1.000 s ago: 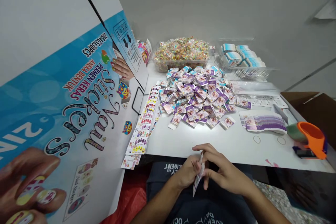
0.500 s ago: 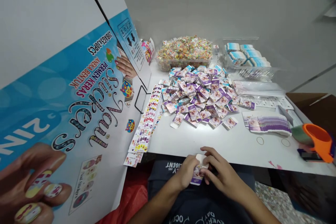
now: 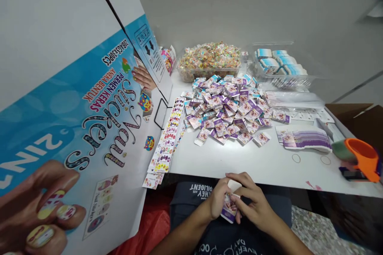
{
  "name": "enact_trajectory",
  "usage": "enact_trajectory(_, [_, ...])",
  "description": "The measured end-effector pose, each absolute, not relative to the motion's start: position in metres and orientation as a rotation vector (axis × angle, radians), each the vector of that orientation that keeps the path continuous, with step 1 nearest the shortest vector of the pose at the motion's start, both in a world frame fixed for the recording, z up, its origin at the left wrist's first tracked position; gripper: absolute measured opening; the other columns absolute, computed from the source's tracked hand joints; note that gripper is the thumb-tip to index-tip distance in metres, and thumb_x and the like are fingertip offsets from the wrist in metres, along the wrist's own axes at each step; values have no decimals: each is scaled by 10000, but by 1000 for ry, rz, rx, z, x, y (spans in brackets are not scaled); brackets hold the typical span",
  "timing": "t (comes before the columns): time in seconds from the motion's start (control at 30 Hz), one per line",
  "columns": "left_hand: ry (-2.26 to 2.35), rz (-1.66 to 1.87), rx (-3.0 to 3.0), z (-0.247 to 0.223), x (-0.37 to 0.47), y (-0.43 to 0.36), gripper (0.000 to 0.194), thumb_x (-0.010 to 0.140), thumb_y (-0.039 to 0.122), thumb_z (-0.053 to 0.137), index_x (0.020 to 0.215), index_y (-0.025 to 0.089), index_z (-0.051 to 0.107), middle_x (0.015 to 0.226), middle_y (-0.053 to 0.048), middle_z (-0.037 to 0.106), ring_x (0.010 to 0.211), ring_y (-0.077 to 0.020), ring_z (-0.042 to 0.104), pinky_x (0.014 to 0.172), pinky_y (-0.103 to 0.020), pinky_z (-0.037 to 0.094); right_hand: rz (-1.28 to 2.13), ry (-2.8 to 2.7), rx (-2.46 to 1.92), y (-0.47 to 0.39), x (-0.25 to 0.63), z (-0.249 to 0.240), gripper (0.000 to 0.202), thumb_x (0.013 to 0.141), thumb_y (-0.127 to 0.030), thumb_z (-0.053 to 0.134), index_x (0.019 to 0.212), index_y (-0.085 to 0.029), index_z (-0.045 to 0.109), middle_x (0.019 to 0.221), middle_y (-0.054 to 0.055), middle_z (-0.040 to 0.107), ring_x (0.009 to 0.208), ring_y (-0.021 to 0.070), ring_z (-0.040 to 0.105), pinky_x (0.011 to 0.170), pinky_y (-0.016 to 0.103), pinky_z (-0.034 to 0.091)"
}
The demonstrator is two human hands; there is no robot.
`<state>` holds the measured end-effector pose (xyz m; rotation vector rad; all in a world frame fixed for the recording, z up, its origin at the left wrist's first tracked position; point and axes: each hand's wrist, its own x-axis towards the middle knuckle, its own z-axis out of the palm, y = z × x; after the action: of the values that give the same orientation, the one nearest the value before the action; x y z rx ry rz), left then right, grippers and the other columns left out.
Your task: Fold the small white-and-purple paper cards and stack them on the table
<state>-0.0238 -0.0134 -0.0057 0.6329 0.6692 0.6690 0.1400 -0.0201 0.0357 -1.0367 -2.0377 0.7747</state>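
Over my lap, just below the table's front edge, a small purple-and-white card box (image 3: 229, 208) is held between both hands. Its white end flap stands up at the top. My left hand (image 3: 218, 198) is closed around the box's left side, thumb near the flap. On the right side, my right hand (image 3: 253, 199) grips it too, with the thumb on the front and the index finger bent over the top. The back of the box is hidden. Beyond lies a heap of similar small boxes (image 3: 220, 127) on the white table (image 3: 191, 160).
A tub of wrapped candies (image 3: 209, 61) and a clear tray of blue-white cards (image 3: 281, 65) stand behind. Sticker strips (image 3: 169, 135) lie left beside a large carton (image 3: 74, 87). At right are a stack of flat purple cartons (image 3: 305, 139), rubber bands and an orange tape dispenser (image 3: 363, 157).
Both hands and the box have shifted slightly down in view. The right index finger has moved left over the flap, and more of the box's printed front shows.
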Motion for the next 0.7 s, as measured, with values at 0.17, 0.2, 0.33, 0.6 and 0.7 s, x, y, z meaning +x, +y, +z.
enact_trajectory(0.17, [606,555,918,25,-34,1,396,885,487,647,1092,169,531,876,-31,650,709,-152,648,654,-276,543,681,-1850,-1035,-19,144,34,167,921,-149,632,841,-231,754,1155,95,757,985,246,689,810,380,585])
enact_trajectory(0.2, [648,569,968,31,-33,3,396,860,473,707,1061,183,527,918,-22,637,740,-139,640,686,-272,545,648,-1781,-1078,-20,146,34,168,918,-142,635,842,-228,759,1103,94,770,944,241,703,783,370,587])
enact_trajectory(0.33, [768,668,966,42,-25,4,401,873,518,703,1015,176,550,923,-34,649,741,-155,684,736,-322,580,591,-1669,-1190,-20,157,35,166,919,-170,654,895,-244,801,1078,86,782,918,246,733,761,364,597])
enact_trajectory(0.6, [806,818,878,37,-16,4,512,920,587,610,1150,130,629,792,-54,695,588,-181,693,614,-333,607,700,-1568,-1285,-18,153,29,328,950,-289,638,1266,-280,725,1243,74,739,1089,263,728,938,416,608])
enact_trajectory(0.7, [885,864,931,38,-17,6,482,928,568,607,1131,135,671,882,-77,722,666,-181,693,634,-313,607,642,-1464,-1368,-17,142,26,523,943,-283,650,1457,-269,558,1245,74,739,1048,241,743,916,389,619])
